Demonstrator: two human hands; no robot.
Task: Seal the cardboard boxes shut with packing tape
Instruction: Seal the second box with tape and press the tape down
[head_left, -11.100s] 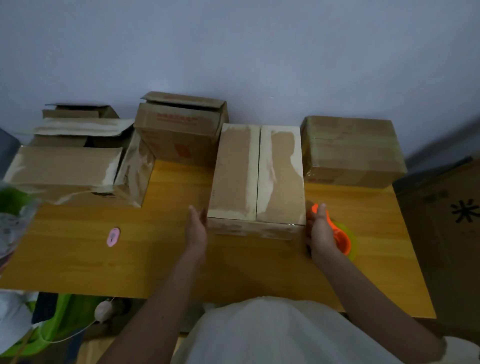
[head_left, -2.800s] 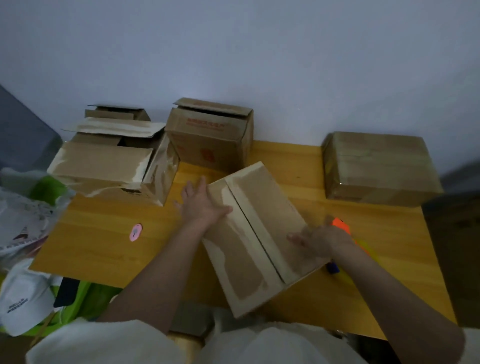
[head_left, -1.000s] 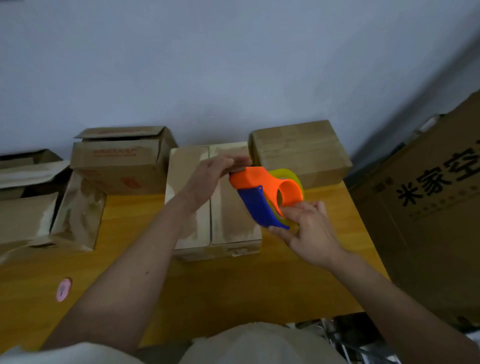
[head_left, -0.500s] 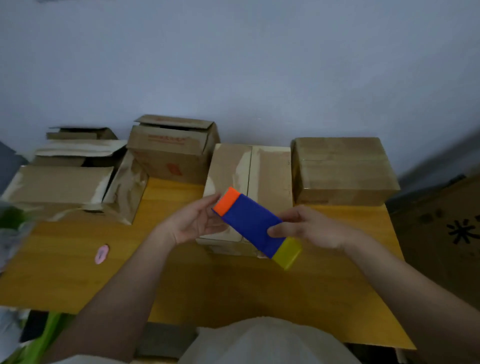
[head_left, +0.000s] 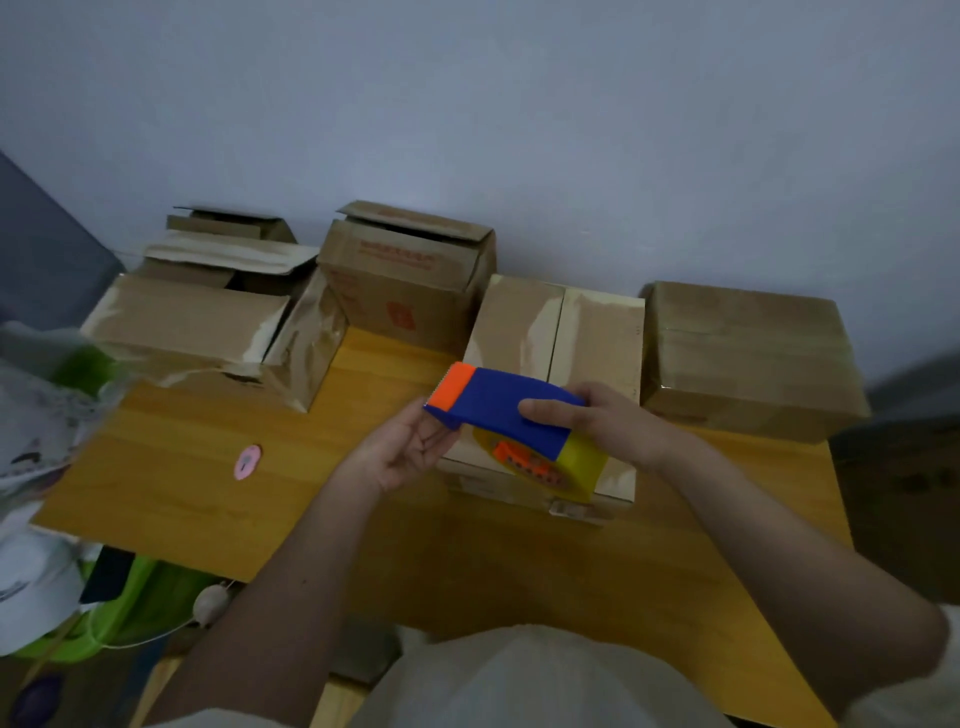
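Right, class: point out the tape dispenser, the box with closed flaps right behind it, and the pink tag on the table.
tape dispenser (head_left: 501, 402), head view, on its blue body.
closed-flap box (head_left: 519, 322), head view, on its left top flap.
pink tag (head_left: 247, 461), head view, on its middle.

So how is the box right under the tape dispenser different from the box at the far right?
The middle box shows a bare open seam between its two closed flaps; the right box looks glossy, wrapped in tape. The middle box runs lengthwise away from the person; the right box lies crosswise. Both are plain brown cardboard on the table.
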